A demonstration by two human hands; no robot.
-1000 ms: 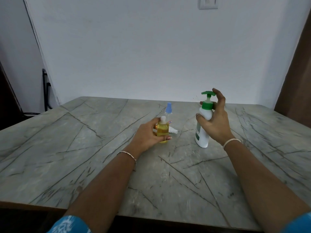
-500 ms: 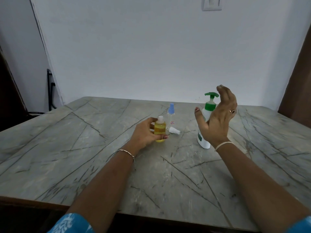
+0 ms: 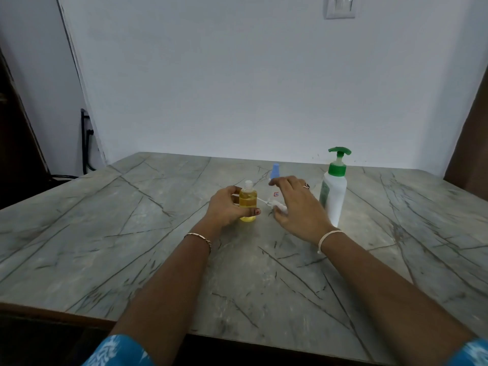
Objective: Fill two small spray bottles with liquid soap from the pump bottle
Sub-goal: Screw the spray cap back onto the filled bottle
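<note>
The left hand (image 3: 227, 207) is curling its fingers and thumb round the first small spray bottle (image 3: 248, 202), which is standing upright and uncapped on the table (image 3: 132, 233), nearly full of yellow soap. This grip is probably steadying it for recapping.

At three o'clock from it, the right hand (image 3: 298, 207) is hovering with fingers spread and loosely arched, holding nothing. It is hanging over the white spray head (image 3: 280, 207), which is lying on its side with its dip tube pointing toward nine o'clock, at the open bottle. Whether the thumb is touching the head, I cannot tell. The hand is likely reaching to pick it up.

At eleven o'clock from the right hand, partly hidden behind its fingers, the second spray bottle (image 3: 275, 171) is standing with its blue cap on, seemingly awaiting its turn. The pump bottle (image 3: 334, 199) is standing close by at two o'clock, nozzle unattended.
</note>
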